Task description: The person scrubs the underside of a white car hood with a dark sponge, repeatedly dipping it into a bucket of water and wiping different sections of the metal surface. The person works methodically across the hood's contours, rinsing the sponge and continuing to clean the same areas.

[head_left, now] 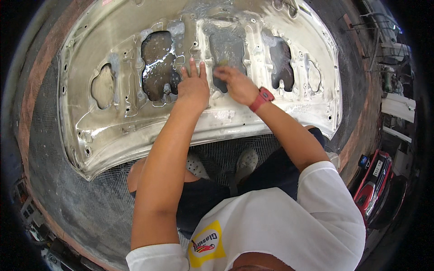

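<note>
Pressing flat near the frame's centre, my left hand [193, 86] lies with fingers spread and straight on the wet metal of the car hood panel [113, 131], which fills the upper half of the frame, underside up. My right hand [236, 83], just beside it, curls its grip loosely over something small at the edge of a dark cutout [227, 52]; what it pinches I cannot tell. Both forearms reach up from the lower edge, a red wristband [261, 99] on the right.
</note>
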The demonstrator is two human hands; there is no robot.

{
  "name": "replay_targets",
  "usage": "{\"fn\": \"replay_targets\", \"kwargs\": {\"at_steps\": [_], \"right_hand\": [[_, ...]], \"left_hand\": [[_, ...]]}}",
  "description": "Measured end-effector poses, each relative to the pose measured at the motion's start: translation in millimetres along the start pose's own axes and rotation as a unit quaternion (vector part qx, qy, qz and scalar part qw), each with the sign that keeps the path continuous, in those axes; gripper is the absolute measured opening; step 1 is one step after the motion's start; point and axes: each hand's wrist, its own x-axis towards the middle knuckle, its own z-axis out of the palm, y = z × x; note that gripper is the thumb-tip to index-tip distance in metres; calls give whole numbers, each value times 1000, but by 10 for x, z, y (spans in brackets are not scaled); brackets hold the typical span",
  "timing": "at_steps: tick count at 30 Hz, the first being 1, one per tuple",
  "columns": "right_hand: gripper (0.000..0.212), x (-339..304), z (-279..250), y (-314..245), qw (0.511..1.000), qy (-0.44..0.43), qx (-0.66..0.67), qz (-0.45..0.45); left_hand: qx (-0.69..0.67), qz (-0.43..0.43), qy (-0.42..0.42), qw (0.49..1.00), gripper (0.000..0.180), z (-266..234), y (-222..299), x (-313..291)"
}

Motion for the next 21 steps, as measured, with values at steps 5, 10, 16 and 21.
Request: {"fn": "replay_targets", "kwargs": {"at_steps": [5,10,16,21], "right_hand": [[54,-73,-81,170,991,27,-127,-45],[60,349,-165,387,992,112,-32,41],[57,299,-12,197,991,123,-50,-1],[58,834,-94,476,986,165,-20,11]], "left_hand": [[-17,12,-19,1000,108,-118,89,-39],[-17,22,-8,1000,102,-104,148,-13],[-11,11,10,1000,81,-25,42,-28],[-20,30,7,999,108,-20,88,1]]}}
